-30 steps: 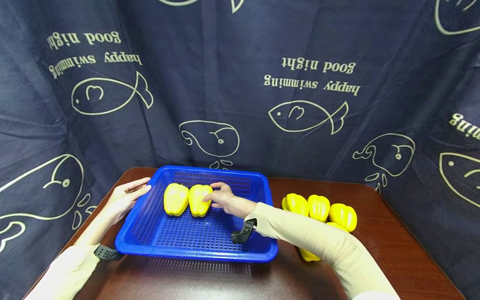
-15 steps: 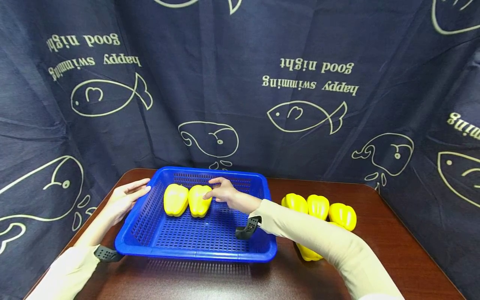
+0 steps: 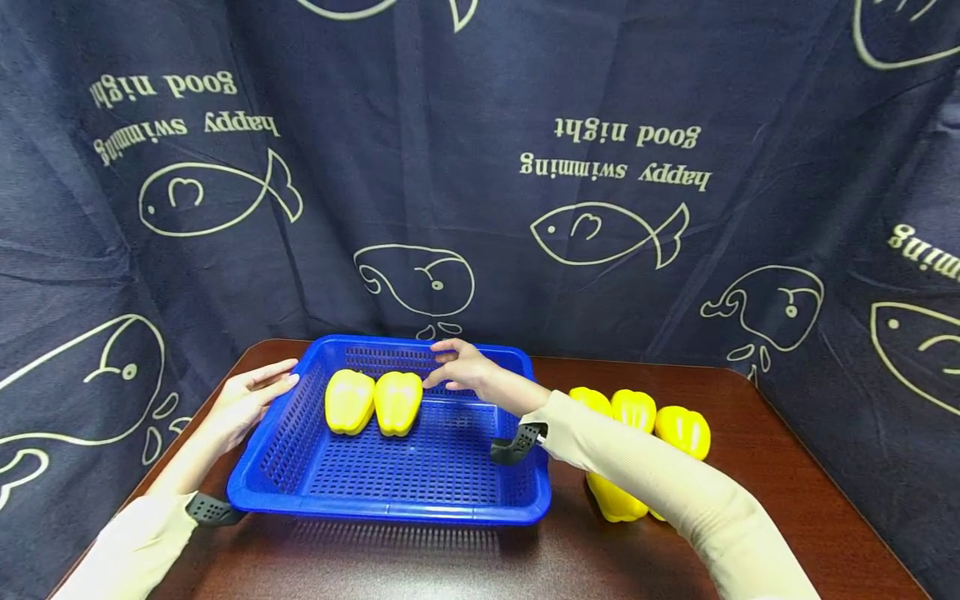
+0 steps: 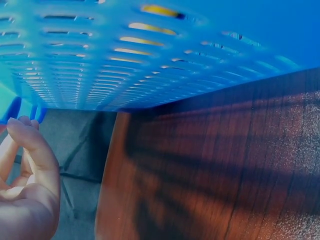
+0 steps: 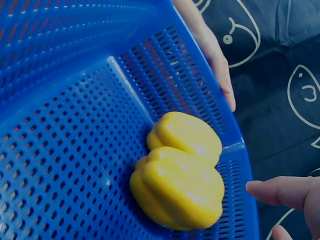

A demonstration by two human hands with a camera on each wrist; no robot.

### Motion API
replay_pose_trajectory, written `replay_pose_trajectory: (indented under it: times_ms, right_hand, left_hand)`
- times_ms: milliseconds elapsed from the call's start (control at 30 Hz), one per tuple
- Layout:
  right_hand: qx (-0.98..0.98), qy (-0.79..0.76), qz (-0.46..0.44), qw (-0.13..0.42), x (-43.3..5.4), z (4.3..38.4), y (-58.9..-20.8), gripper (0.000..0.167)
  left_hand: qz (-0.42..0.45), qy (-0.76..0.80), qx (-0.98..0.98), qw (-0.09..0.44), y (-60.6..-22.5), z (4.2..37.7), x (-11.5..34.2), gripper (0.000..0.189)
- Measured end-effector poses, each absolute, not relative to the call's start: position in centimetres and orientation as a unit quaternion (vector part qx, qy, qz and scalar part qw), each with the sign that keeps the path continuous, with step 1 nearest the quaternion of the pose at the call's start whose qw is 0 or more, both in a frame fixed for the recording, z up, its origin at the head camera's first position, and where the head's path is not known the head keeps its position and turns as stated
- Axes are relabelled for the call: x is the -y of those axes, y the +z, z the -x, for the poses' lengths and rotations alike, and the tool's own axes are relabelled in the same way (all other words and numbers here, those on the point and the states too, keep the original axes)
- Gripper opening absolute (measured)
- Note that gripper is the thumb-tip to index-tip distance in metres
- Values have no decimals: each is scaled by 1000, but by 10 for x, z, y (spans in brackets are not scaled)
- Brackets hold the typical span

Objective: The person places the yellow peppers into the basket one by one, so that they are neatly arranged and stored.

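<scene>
A blue plastic basket [image 3: 390, 507] with perforated walls stands on the table. Two yellow bell peppers lie side by side in its back left part: the left pepper [image 3: 349, 402] and the right pepper [image 3: 398, 404]. My left hand [image 3: 240, 406] holds the basket's left rim, thumb and fingers meeting there in the left wrist view. Over the back of the basket hovers my right hand [image 3: 472, 372], its fingers spread and holding nothing. It is just right of the right pepper; in the right wrist view a gap shows between the fingers and that pepper.
Several more yellow bell peppers [image 3: 682, 431] sit in a group on the brown table [image 3: 780, 492] right of the basket, partly hidden by the right sleeve. A dark blue curtain [image 3: 480, 183] with fish drawings hangs behind and at the sides.
My right hand has let go of the right pepper and moved up and to the right, away from it. The left hand stays at the rim; the peppers stay put.
</scene>
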State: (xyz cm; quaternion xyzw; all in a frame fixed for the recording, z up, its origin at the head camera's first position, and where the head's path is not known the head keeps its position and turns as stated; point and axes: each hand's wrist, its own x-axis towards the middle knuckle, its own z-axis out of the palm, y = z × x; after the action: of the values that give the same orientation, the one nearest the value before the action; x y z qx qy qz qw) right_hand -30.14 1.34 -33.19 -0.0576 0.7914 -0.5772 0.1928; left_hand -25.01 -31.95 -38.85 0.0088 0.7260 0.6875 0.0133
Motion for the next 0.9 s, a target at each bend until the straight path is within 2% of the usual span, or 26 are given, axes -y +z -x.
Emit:
replay_pose_trajectory:
  times_ms: [200, 433, 633, 900]
  right_hand:
    - [-780, -605, 78, 142, -24, 296, -326, 65]
    - [-749, -646, 105, 98, -36, 288, -326, 63]
    - [-757, -637, 127, 63, -52, 278, -322, 62]
    - [-762, -628, 157, -2, -73, 264, -322, 59]
  left_hand:
    - [-9, 693, -721, 9, -388, 249, 321, 42]
    - [-12, 696, -718, 13, -389, 247, 322, 31]
    - [-15, 696, -718, 12, -390, 248, 320, 39]
    - [-10, 693, -721, 15, -390, 250, 320, 40]
